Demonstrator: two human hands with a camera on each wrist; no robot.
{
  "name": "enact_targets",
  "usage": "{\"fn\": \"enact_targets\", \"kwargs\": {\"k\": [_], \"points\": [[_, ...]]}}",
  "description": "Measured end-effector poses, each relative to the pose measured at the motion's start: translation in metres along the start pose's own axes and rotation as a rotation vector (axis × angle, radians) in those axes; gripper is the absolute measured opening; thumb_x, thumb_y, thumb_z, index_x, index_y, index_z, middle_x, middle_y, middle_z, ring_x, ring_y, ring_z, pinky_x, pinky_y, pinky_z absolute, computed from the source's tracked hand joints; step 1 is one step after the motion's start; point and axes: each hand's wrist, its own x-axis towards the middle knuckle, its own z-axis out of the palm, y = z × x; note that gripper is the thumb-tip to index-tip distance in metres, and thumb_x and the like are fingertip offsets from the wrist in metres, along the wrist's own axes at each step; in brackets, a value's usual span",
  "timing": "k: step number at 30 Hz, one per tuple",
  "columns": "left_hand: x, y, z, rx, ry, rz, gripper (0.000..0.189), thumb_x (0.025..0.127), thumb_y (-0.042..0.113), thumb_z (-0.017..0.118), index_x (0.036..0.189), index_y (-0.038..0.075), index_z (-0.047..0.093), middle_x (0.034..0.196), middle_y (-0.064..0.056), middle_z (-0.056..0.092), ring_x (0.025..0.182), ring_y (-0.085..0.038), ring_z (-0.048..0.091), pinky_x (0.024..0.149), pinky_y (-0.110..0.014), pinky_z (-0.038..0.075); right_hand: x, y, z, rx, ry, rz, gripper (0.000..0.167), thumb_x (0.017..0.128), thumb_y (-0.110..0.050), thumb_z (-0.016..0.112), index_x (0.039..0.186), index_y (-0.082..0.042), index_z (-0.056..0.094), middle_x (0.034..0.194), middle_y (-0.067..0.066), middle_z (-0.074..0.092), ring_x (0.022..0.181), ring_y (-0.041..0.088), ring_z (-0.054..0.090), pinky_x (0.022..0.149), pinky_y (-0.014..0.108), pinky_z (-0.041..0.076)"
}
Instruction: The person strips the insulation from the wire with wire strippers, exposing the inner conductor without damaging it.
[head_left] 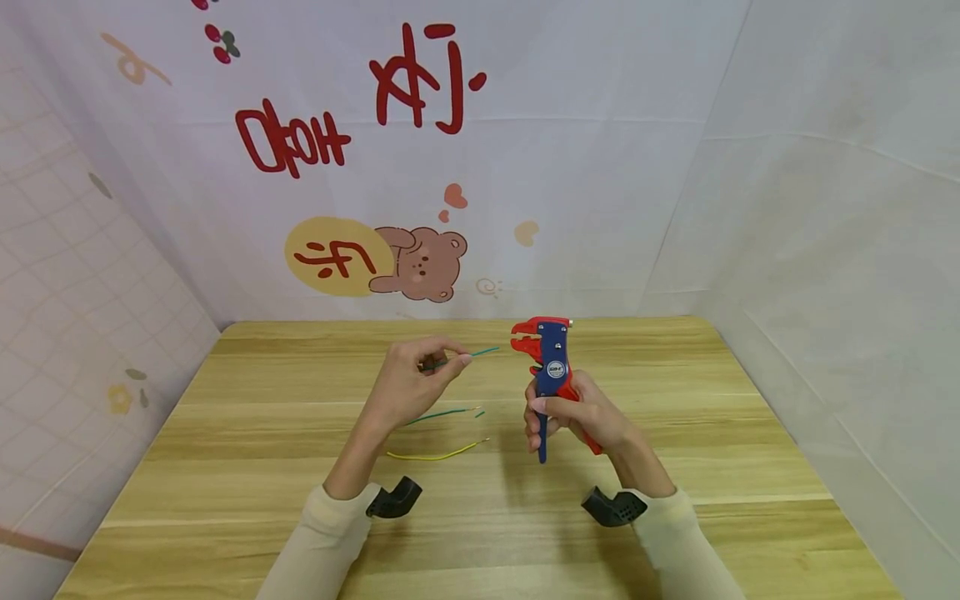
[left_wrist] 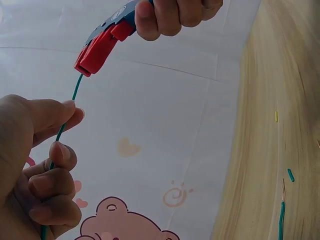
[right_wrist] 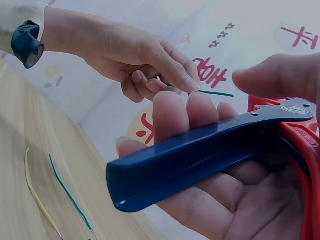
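Note:
Between thumb and fingertips, my left hand [head_left: 416, 375] pinches a thin green wire [head_left: 486, 351] above the table. Its free end points right, at the jaws of a red and blue wire stripper [head_left: 553, 354]; a small gap shows in the head view. My right hand [head_left: 592, 414] grips the stripper by its handles, which are spread, and the tool's red jaws stand apart. In the right wrist view the blue handle [right_wrist: 175, 165] lies across the curled fingers.
A second green wire [head_left: 442, 414] and a yellow wire [head_left: 438, 457], both with bare copper ends, lie on the wooden table [head_left: 247, 467]. Near them are a snipped green bit [left_wrist: 290, 175] and a yellow bit [left_wrist: 276, 116]. A printed white cloth [head_left: 600, 167] hangs behind.

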Motion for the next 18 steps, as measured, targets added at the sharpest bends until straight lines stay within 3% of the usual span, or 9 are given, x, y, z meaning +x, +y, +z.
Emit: {"fn": "enact_targets", "kwargs": {"k": [10,18], "points": [[0.002,0.006,-0.002,0.004,0.013,0.046,0.007,0.097,0.018,0.072,0.097,0.021,0.078,0.063,0.005,0.051,0.056,-0.012,0.042,0.055,-0.023,0.035,0.003,-0.003,0.006,-0.026,0.068,0.040,0.008,0.102,0.002,0.050,0.100,0.009,0.054,0.079,0.009,0.070,0.068,0.021,0.075,0.069,0.051,0.062],[0.005,0.012,-0.004,0.011,0.012,0.076,0.006,0.097,0.014,0.071,0.097,0.016,0.077,0.068,0.004,0.054,0.058,-0.012,0.043,0.057,-0.023,0.035,0.005,-0.004,0.008,-0.017,0.082,0.059,0.020,0.107,-0.005,0.047,0.097,0.011,0.053,0.077,0.009,0.069,0.065,0.022,0.073,0.065,0.052,0.062]]}}
